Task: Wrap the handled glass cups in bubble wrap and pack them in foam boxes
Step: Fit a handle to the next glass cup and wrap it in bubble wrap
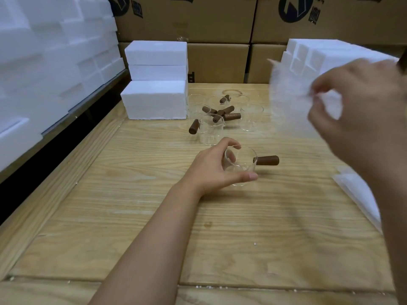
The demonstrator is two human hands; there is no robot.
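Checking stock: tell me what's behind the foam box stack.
Behind the foam box stack stand cardboard cartons, stacked to the frame top. Whatever sits directly behind the foam is covered.

right hand [361,115] motion-blurred, bubble wrap [288,95] smeared

Head cam, looks fwd-down, close over table [136,216]

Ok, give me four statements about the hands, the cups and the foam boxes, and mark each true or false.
1. The left hand grips a glass cup whose brown handle points to the right. True.
2. The right hand is empty. False: it holds up a sheet of bubble wrap.
3. The closed foam boxes are stacked left of the loose cups. True.
4. The held cup is already wrapped. False: it is bare glass.
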